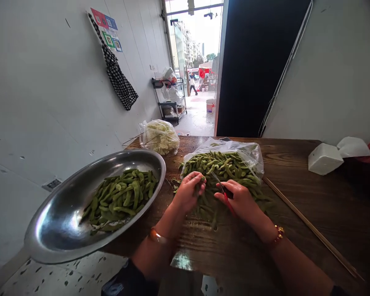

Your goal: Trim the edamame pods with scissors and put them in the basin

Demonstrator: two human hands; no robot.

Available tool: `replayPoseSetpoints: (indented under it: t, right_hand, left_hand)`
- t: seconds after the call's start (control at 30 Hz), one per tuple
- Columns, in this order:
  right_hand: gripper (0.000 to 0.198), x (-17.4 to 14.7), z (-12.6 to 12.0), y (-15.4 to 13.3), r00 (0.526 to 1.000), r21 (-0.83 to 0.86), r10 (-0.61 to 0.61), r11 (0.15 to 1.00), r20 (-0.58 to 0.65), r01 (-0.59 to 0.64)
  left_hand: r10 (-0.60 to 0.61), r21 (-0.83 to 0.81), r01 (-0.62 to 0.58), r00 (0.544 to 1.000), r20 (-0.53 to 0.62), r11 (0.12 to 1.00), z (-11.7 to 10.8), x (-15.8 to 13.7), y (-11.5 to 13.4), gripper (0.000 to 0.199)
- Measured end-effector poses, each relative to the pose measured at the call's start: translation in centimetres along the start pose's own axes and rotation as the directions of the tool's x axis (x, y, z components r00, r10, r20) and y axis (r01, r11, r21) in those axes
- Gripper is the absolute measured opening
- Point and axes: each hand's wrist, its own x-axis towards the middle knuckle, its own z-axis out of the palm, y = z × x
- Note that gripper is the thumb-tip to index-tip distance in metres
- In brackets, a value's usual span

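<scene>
Head camera view: at a dark wooden table (296,197), the left hand (189,190) pinches a green bean pod (201,183) between its fingertips, beside a heap of pods spilling from a clear plastic bag (246,152). The right hand (240,199) is closed around red-handled scissors (223,191), blades seemingly apart. A steel bowl (58,222) of pods overhangs the table's left edge.

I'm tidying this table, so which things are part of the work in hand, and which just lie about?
In use: left hand on a pod; right hand holding red-handled scissors; pile of green pods on its plastic bag; steel bowl holding pods.

Lying about: bagged cauliflower; thin stick; white tissue packs.
</scene>
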Motion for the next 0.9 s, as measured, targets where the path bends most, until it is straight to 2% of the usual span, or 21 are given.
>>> replayPoseSetpoints:
  t: [0.07,0.17,0.23,0.3,0.37,0.43,0.5,0.53,0.6,0.67,0.77,0.83,0.9]
  right_hand:
    - [0.027,-0.1,-0.3,0.1,1.000,-0.005,0.001,1.000,-0.012,-0.001]
    - [0.031,-0.1,-0.7,0.2,0.999,-0.010,0.001,1.000,-0.033,-0.001]
    - [0.032,-0.2,-0.9,0.1,1.000,-0.006,-0.005,1.000,-0.027,0.005]
    - [0.032,-0.2,-1.0,0.1,1.000,-0.009,-0.008,1.000,-0.018,0.008]
    - [0.032,-0.2,-1.0,0.0,1.000,-0.022,-0.007,1.000,-0.020,0.006]
    - [0.033,-0.2,-1.1,0.1,1.000,-0.032,-0.005,0.999,-0.029,0.004]
    - [0.033,-0.2,-1.0,0.2,0.999,-0.034,-0.006,0.999,-0.036,0.004]
    - [0.034,-0.2,-1.0,0.2,0.999,-0.035,-0.007,0.999,-0.037,0.005]
    - [0.033,-0.2,-1.0,0.3,0.999,-0.040,-0.007,0.999,-0.031,0.006]
    - [0.033,-0.2,-1.0,0.3,1.000,-0.048,-0.003,0.999,-0.019,0.002]
    - [0.033,-0.2,-1.0,0.3,1.000,-0.056,0.006,0.998,-0.005,-0.006]
    - [0.034,-0.2,-1.0,0.2,1.000,-0.055,0.002,0.998,-0.010,-0.003]
    - [0.034,-0.2,-1.0,0.2,1.000,-0.050,-0.006,0.999,-0.013,0.005]
  left_hand:
    - [-0.023,-0.038,0.022,0.999,-0.025,0.999,-0.2,0.0,0.6,0.028]
    - [-0.027,-0.006,0.027,0.999,-0.033,1.000,-0.7,0.2,1.2,0.027]
    - [-0.009,0.111,0.012,1.000,-0.028,0.994,-0.9,0.2,1.3,0.028]
    - [0.039,0.344,-0.033,0.999,-0.008,0.938,-1.0,0.3,1.2,0.028]
    - [0.114,0.626,-0.103,0.993,0.023,0.773,-1.1,0.3,1.1,0.025]
    - [0.189,0.840,-0.138,0.981,0.043,0.525,-1.0,0.2,0.9,0.025]
    - [0.224,0.946,-0.110,0.974,0.041,0.306,-0.9,0.0,0.8,0.028]
    - [0.223,0.969,-0.095,0.974,0.043,0.230,-0.9,-0.1,0.8,0.030]
    - [0.186,0.986,-0.084,0.981,0.056,0.146,-0.8,-0.3,0.7,0.033]
    - [0.138,0.988,-0.091,0.988,0.074,0.122,-0.8,-0.4,0.5,0.033]
    - [0.073,0.983,-0.129,0.990,0.120,0.134,-0.9,-0.2,0.0,0.024]
    - [0.075,0.971,-0.170,0.984,0.159,0.167,-0.9,0.1,-0.3,0.018]
    - [0.133,0.951,-0.208,0.974,0.181,0.230,-0.9,0.4,-0.4,0.014]
